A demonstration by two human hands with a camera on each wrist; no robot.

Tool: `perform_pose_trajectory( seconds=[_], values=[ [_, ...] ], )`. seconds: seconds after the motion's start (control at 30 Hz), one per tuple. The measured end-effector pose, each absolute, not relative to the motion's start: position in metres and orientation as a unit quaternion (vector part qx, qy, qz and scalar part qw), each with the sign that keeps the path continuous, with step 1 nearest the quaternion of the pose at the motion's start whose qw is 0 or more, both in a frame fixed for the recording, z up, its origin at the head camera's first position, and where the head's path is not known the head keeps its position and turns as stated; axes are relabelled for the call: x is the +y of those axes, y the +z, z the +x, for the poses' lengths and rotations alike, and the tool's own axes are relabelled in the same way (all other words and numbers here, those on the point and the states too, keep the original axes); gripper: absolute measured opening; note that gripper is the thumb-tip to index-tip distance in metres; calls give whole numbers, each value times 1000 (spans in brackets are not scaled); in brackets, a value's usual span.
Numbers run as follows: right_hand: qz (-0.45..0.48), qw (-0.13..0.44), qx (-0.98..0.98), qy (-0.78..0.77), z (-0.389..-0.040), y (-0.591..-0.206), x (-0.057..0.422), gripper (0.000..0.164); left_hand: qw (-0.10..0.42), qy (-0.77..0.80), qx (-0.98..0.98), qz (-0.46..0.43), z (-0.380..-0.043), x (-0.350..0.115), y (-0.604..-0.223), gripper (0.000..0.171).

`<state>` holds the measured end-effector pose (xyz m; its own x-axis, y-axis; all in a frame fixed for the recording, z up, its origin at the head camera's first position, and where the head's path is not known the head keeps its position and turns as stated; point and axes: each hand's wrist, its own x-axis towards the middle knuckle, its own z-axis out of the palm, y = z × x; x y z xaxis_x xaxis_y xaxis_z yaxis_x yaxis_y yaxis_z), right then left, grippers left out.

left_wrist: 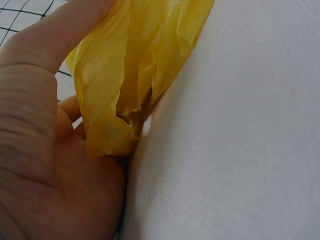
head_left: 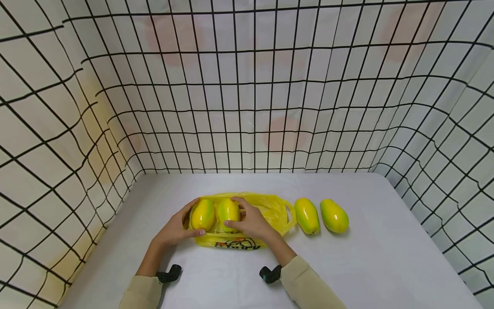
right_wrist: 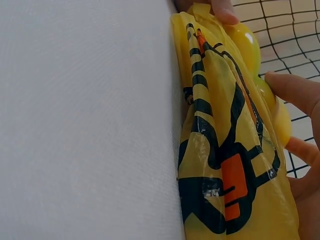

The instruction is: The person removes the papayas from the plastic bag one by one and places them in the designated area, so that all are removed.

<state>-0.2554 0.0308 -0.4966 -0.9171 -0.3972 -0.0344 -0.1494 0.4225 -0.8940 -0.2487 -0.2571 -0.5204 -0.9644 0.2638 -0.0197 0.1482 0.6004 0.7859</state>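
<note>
A yellow plastic bag (head_left: 272, 210) lies on its side with two glossy yellow-green mangoes in its opening. My left hand (head_left: 173, 228) curves round the bag's left end, thumb at the near edge, beside the left mango (head_left: 203, 214). In the left wrist view, bag film (left_wrist: 107, 100) sits between that thumb and fingers. My right hand (head_left: 254, 221) grips the right mango (head_left: 227, 213), thumb on the near side and fingers on the far side. From the right wrist, the bag's printed front (right_wrist: 215, 135) shows dark and orange marks.
Two more mangoes lie right of the bag, one (head_left: 307, 216) close to its handle loop and another (head_left: 334, 216) farther right. All rest on a white-covered table (head_left: 386, 257). Black grid netting (head_left: 254, 107) over white walls encloses the back and both sides.
</note>
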Motion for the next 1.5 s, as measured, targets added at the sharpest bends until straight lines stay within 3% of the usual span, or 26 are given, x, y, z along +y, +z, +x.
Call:
perform_pose_trajectory(
  seconds=[1.5],
  values=[
    [-115,85,846,-515,-239,-470,90,78,67,425,895,115,-247,-256,-517,114]
  ],
)
